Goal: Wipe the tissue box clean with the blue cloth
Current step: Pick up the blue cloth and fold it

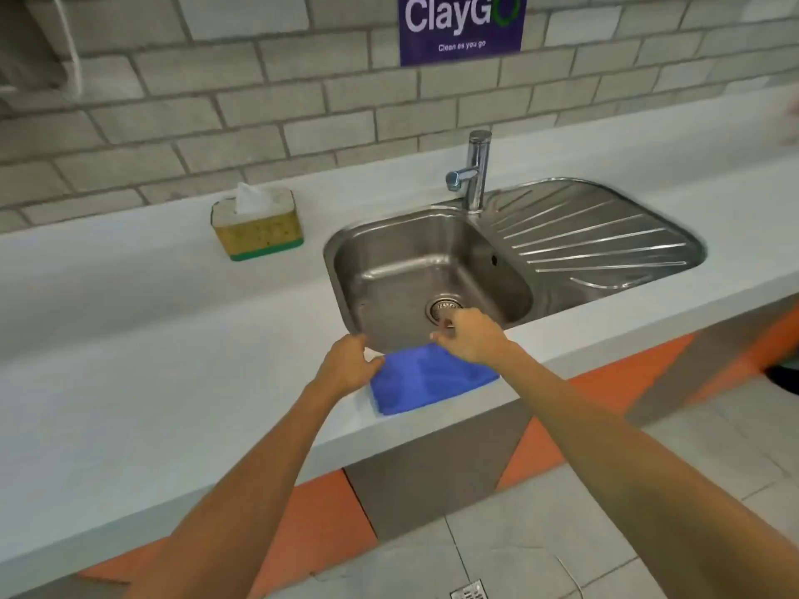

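Observation:
A folded blue cloth [426,378] lies on the grey counter [151,373], close to its front edge and just in front of the sink. My left hand [348,363] pinches the cloth's left corner. My right hand [471,337] pinches its far right edge, fingers closed on the fabric. The tissue box [258,224] stands upright far back on the counter, left of the sink and near the brick wall. It is yellowish with a green base, and a white tissue sticks out of its top. Both hands are well away from the box.
A steel sink [389,270] with a drain and a ribbed drainboard [596,235] fills the counter's right part. A chrome tap [473,170] rises behind the basin. A purple sign [460,28] hangs on the wall. Tiled floor lies below the counter edge.

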{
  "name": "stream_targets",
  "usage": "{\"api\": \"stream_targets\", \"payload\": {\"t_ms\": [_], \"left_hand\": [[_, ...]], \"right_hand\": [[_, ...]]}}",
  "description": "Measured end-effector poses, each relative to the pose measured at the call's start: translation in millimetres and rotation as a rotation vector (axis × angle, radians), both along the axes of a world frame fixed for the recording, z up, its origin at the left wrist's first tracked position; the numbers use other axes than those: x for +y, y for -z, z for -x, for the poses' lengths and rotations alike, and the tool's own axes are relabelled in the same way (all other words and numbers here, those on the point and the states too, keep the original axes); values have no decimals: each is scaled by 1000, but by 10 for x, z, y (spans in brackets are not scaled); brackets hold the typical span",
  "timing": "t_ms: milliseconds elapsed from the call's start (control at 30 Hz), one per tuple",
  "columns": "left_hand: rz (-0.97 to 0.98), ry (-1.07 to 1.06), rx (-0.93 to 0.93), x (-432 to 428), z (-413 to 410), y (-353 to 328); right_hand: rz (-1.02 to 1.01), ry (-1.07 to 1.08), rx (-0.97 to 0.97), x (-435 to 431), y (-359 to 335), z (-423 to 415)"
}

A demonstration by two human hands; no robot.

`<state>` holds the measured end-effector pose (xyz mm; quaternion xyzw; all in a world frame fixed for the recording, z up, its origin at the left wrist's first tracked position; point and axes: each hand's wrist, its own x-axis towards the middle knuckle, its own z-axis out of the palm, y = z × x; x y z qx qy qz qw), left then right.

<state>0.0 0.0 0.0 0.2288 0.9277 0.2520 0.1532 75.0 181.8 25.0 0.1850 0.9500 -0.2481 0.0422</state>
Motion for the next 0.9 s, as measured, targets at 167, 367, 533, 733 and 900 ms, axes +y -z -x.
{"api": "stream_targets", "payload": {"t_ms": [167, 367, 533, 733, 900], "left_hand": [[73, -42, -72, 147, -93, 149], [121, -165, -109, 247, -127, 243], [-21, -261, -207, 318, -140, 213], [-465, -363, -429, 466, -98, -187], [-662, -305, -336, 605, 160, -628]], "right_hand": [[21, 22, -16, 114, 169, -99], [86, 36, -18, 191, 292, -172], [123, 20, -31, 200, 318, -164], [276, 76, -14, 208, 323, 2], [730, 281, 102, 2, 209, 384]]}}
